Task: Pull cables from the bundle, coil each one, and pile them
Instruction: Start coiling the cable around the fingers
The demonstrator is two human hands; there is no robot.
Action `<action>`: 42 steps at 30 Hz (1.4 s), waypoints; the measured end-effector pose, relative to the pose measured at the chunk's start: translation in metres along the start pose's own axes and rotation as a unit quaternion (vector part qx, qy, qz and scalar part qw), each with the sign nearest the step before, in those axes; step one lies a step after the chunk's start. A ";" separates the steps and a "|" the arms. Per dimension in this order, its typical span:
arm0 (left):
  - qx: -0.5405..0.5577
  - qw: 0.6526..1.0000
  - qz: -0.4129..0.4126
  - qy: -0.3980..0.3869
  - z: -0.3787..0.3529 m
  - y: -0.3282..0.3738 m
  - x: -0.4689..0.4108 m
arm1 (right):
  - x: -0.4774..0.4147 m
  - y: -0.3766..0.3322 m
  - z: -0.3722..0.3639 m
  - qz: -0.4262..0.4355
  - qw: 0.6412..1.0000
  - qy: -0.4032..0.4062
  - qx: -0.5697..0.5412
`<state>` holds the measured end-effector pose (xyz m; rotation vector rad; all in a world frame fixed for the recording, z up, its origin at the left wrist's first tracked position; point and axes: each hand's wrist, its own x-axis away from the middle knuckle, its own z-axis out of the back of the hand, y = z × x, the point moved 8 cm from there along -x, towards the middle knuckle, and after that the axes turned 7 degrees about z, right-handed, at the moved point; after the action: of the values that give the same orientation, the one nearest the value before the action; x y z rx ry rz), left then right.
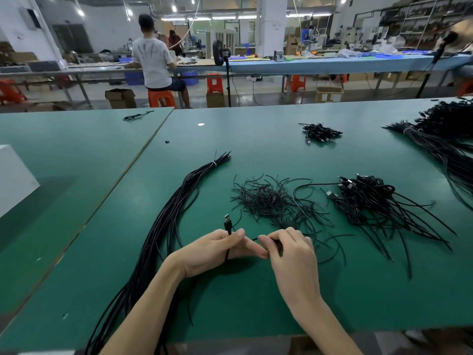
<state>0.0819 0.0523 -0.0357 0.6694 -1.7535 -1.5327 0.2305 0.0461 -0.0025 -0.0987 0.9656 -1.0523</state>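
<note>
A long bundle of black cables [163,226], tied near its far end, runs from the table's near edge up the left of the green table [256,298]. My left hand [215,249] grips one black USB cable [227,222] just below its plug, which points upward. My right hand [289,254] pinches a black strand of the same cable close beside the left fingertips. A pile of coiled cables [363,198] lies to the right.
A heap of short black ties [268,201] lies just beyond my hands. A smaller coiled pile [320,133] sits farther back, and another big bundle [445,139] fills the far right. A white box [12,175] stands at left. A person sits at a distant bench.
</note>
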 end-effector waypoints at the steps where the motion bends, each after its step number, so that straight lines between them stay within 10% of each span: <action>1: 0.003 1.000 0.002 0.014 0.001 -0.001 -0.001 | 0.000 0.002 0.000 -0.008 1.000 0.000 0.002; 19: -0.404 0.880 0.011 0.249 0.033 -0.004 -0.006 | 0.001 -0.020 -0.016 0.076 0.993 -0.086 -0.008; 28: -0.238 0.937 -0.044 0.251 0.030 0.004 -0.003 | 0.011 -0.042 -0.026 0.239 0.964 -0.120 -0.010; 42: -0.154 0.941 -0.046 0.296 0.035 0.008 0.002 | 0.009 -0.046 -0.009 0.242 0.965 -0.079 -0.060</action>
<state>0.0543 0.0739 -0.0297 0.9388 -1.0212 -1.4269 0.1938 0.0181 0.0099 -0.0414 0.8494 -0.5286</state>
